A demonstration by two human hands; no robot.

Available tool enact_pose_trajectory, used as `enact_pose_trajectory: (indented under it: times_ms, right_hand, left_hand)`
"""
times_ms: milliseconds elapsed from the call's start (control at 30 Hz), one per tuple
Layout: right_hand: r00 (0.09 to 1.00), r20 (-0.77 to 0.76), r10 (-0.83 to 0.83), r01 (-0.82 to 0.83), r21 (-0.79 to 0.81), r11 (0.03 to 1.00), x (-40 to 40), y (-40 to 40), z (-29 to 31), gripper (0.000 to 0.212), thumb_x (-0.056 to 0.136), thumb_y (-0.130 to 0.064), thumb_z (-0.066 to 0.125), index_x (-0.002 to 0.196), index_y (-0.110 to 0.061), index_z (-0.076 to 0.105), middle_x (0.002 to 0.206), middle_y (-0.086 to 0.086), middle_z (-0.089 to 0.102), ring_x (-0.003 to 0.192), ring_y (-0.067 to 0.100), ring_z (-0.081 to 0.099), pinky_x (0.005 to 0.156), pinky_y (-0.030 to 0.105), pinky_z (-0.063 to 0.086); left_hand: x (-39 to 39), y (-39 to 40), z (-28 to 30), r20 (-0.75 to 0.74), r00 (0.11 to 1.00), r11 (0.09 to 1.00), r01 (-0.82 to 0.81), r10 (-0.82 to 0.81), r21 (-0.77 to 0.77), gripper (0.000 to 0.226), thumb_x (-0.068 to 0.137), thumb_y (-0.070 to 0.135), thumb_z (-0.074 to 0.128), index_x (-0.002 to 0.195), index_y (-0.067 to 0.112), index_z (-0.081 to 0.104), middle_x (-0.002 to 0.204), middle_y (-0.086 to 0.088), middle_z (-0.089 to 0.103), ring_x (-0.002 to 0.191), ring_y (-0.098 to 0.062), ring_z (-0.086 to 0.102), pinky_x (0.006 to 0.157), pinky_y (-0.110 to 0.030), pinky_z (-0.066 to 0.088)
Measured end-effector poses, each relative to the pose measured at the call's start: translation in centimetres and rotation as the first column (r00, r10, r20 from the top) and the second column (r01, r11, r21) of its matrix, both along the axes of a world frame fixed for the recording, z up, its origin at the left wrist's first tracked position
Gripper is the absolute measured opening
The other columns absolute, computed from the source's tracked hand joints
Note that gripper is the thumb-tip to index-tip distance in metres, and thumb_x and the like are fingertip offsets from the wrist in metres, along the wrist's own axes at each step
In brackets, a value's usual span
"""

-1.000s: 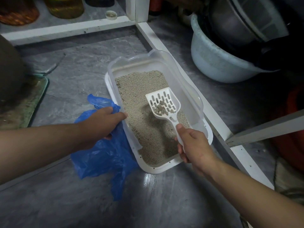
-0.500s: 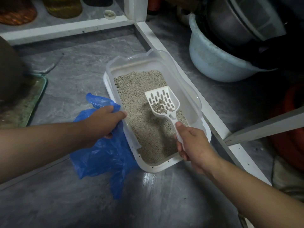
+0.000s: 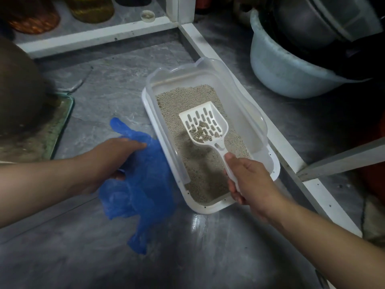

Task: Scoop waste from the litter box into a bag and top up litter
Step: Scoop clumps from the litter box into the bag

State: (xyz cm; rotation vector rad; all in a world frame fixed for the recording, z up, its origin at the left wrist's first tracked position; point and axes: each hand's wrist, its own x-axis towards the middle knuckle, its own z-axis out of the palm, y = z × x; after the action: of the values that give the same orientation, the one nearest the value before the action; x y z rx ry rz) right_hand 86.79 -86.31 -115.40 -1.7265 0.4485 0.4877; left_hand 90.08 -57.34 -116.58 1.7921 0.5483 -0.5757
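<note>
Left hand (image 3: 116,161) has slid off litter box (image 3: 273,163) onto bag (image 3: 143,197)

Scoop handle (image 3: 230,172) hidden in fist

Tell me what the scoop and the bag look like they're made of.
Scoop: seemingly rigid white plastic, slotted, with a slight sheen. Bag: thin blue plastic film, likely; it is crumpled and translucent where the left hand holds it.

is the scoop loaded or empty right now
Loaded: grey clumps sit on the slotted scoop, held above the litter by the right hand.
</note>
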Motion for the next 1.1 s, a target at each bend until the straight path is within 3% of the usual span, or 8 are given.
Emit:
enact_pose_trajectory:
  times_ms: [133,233,433,633,767,867,967,1100]
  right_hand:
    - [0.999,0.002,0.05,-0.05,0.032,0.998,-0.3,0.5,0.7,0.046,0.101,-0.043,0.053,0.087,0.0,0.056,0.052,0.008,0.05,0.04,0.02,0.039,0.04,0.023,0.033]
    - [0.993,0.017,0.12,-0.12,0.051,0.991,-0.9,1.4,1.3,0.049,0.102,-0.039,0.053,0.089,0.008,0.05,0.051,0.008,0.051,0.039,0.02,0.04,0.04,0.021,0.032]
    - [0.957,-0.001,0.291,-0.291,0.044,0.956,-2.9,4.5,2.2,0.032,0.103,-0.027,0.052,0.081,-0.003,0.055,0.058,0.011,0.06,0.043,0.022,0.048,0.042,0.022,0.034]
    - [0.908,-0.017,0.419,-0.418,-0.111,0.901,-4.6,6.2,0.7,0.021,0.101,-0.026,0.054,0.086,-0.013,0.059,0.069,0.01,0.067,0.048,0.019,0.059,0.041,0.03,0.044]
    - [0.888,-0.05,0.458,-0.459,-0.183,0.869,-5.8,7.4,-0.9,0.02,0.101,-0.028,0.052,0.089,-0.013,0.058,0.076,0.014,0.066,0.049,0.018,0.059,0.042,0.031,0.047]
    - [0.83,-0.027,0.557,-0.532,-0.341,0.775,-6.4,8.4,-2.6,0.022,0.102,-0.035,0.049,0.089,-0.017,0.055,0.078,0.008,0.067,0.062,0.02,0.063,0.06,0.041,0.053]
    - [0.806,-0.045,0.59,-0.549,-0.432,0.716,-6.6,9.1,-4.1,0.025,0.104,-0.036,0.046,0.094,-0.014,0.053,0.085,0.006,0.066,0.075,0.021,0.063,0.07,0.038,0.049]
    - [0.797,-0.075,0.599,-0.555,-0.482,0.678,-6.8,9.2,-5.0,0.02,0.106,-0.033,0.043,0.096,-0.018,0.05,0.089,0.007,0.066,0.079,0.021,0.063,0.068,0.031,0.043]
  left_hand:
    - [-1.4,2.2,-0.3,-0.052,0.996,0.997,-0.073,0.072,-0.007,0.036,0.095,0.046,0.055,0.108,0.019,0.074,0.105,-0.009,0.077,0.09,-0.027,0.066,0.076,-0.039,0.045]
    - [-1.9,3.0,-0.5,-0.054,0.993,0.994,-0.109,0.108,-0.012,0.041,0.097,0.046,0.051,0.109,0.014,0.074,0.106,-0.016,0.074,0.086,-0.027,0.061,0.069,-0.034,0.042]
    - [-1.6,3.9,-0.9,0.011,0.987,0.986,-0.162,0.161,0.033,0.028,0.099,0.031,0.048,0.098,0.013,0.07,0.092,-0.014,0.073,0.077,-0.021,0.064,0.06,-0.031,0.045]
    - [-1.4,4.6,-0.6,0.061,0.99,0.988,-0.132,0.127,0.076,0.023,0.096,0.029,0.048,0.094,0.016,0.067,0.096,-0.016,0.071,0.08,-0.03,0.064,0.059,-0.035,0.047]
    - [-1.8,4.7,-1.0,0.024,0.993,0.99,-0.114,0.112,0.077,0.043,0.081,0.035,0.049,0.111,0.01,0.067,0.109,-0.023,0.072,0.098,-0.046,0.069,0.068,-0.043,0.051]
    - [-2.0,4.5,-1.0,0.036,0.996,0.993,-0.084,0.081,0.08,0.041,0.083,0.03,0.048,0.113,0.009,0.067,0.109,-0.02,0.073,0.098,-0.041,0.07,0.076,-0.047,0.057]
    - [-2.2,4.5,-1.1,0.067,0.994,0.994,-0.091,0.087,0.057,0.038,0.083,0.026,0.048,0.109,0.009,0.068,0.107,-0.017,0.074,0.102,-0.038,0.07,0.09,-0.058,0.056]
    - [-2.0,5.0,-1.3,0.108,0.986,0.987,-0.133,0.124,0.085,0.029,0.08,0.029,0.051,0.094,0.006,0.065,0.099,-0.021,0.072,0.087,-0.033,0.07,0.078,-0.047,0.055]
